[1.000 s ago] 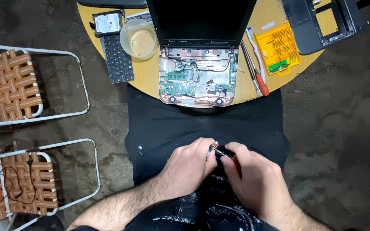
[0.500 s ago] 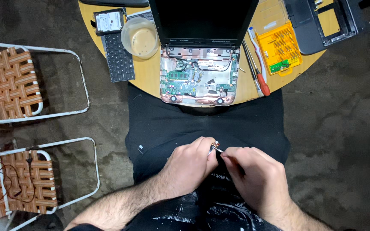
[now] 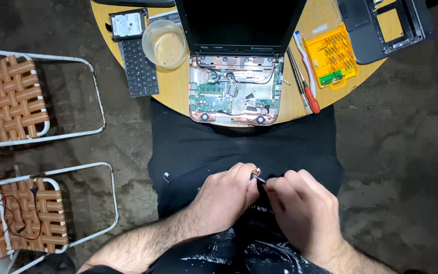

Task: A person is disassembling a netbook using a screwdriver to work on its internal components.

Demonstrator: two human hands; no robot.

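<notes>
Over my lap, my left hand (image 3: pixel 226 195) pinches a small metal part (image 3: pixel 255 175) with a copper-coloured end between thumb and fingers. My right hand (image 3: pixel 302 210) is closed around a thin dark tool whose metal tip (image 3: pixel 260 179) touches that part. Both hands meet close together above my black clothing. On the round wooden table (image 3: pixel 176 94) ahead lies an opened laptop (image 3: pixel 236 94) with its green circuit board exposed and its dark screen upright.
On the table: a detached black keyboard (image 3: pixel 139 66), a hard drive (image 3: pixel 126 24), a clear plastic cup (image 3: pixel 166 44), a red-handled screwdriver (image 3: pixel 307 89), a yellow bit case (image 3: pixel 331 62), a black laptop cover (image 3: pixel 381 28). Two woven chairs (image 3: pixel 11 94) stand at left.
My hands have stayed together over my lap with only small shifts; the right hand has closed further around the tool, so less of its dark shaft shows.
</notes>
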